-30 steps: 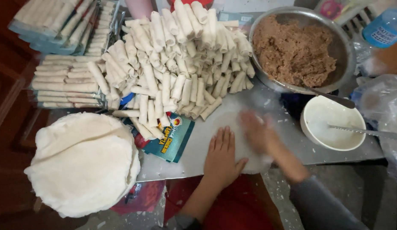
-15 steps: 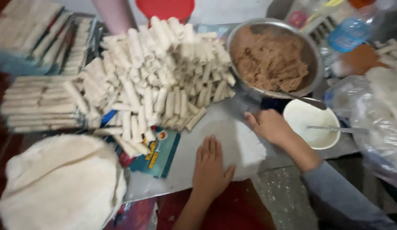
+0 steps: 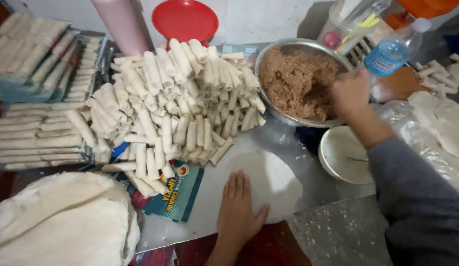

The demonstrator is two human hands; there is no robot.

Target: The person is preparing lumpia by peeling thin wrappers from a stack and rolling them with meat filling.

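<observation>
A round white wrapper point(image 3: 269, 180) is pinned flat on the desk point(image 3: 210, 207) by the released left hand point(image 3: 237, 209), while brown filling point(image 3: 293, 81) in the far metal bowl point(image 3: 269, 54) is grasped by the right hand point(image 3: 349, 92).

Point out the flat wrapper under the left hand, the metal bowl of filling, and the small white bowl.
wrapper point(image 3: 276, 180), head view, bare middle.
metal bowl point(image 3: 288, 45), head view, far rim.
white bowl point(image 3: 340, 150), head view, inner wall.

Grey long sleeve on right arm; left hand point(image 3: 238, 212) bare.
</observation>
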